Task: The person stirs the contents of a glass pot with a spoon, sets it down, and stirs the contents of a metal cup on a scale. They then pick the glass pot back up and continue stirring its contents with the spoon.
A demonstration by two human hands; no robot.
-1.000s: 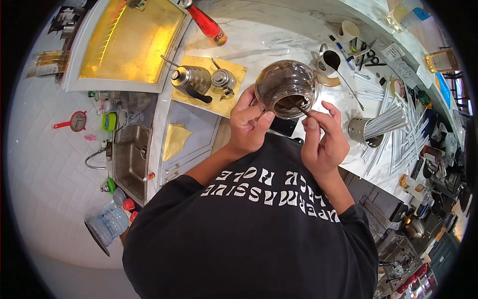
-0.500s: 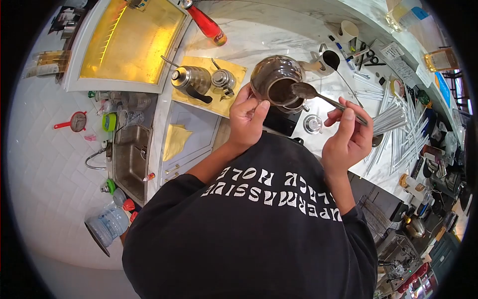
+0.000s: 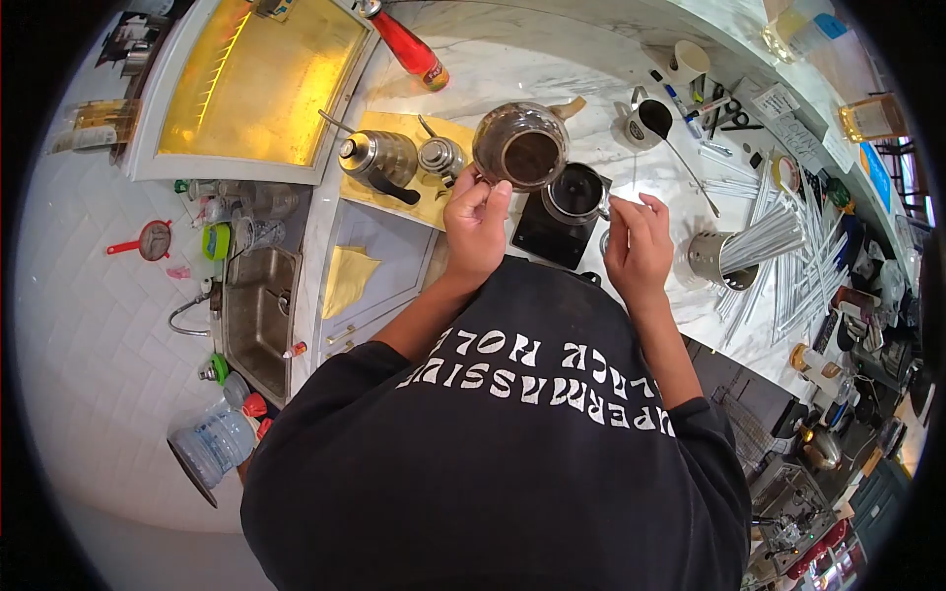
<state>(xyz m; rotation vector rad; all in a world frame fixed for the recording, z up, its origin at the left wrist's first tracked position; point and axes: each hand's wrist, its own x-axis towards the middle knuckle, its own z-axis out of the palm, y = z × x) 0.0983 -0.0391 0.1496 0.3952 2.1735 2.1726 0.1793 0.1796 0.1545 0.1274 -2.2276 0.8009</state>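
Note:
My left hand [image 3: 477, 225] grips a round glass pot [image 3: 519, 148] of brown liquid by its near side, with the pot's opening facing me. Right beside it, my right hand [image 3: 639, 244] has its fingertips at the handle of a small glass cup [image 3: 575, 193] holding dark liquid. That cup is on a black scale [image 3: 555, 231]. Behind my right hand, a round metal lid shows only in part. A white pitcher [image 3: 647, 122] with dark liquid stands farther back, and a long thin spoon [image 3: 695, 177] leans out from it.
Two metal kettles [image 3: 386, 161] stand on a yellow cloth [image 3: 434, 212] at the left. A red bottle [image 3: 419, 59] lies behind them. To the right are a metal holder [image 3: 711, 258] with straws, loose straws, scissors and pens. A sink [image 3: 258, 330] is at far left.
The pot has moved left, uncovering the cup and scale. My right hand no longer holds the spoon over the pot; it has moved left to the cup's handle.

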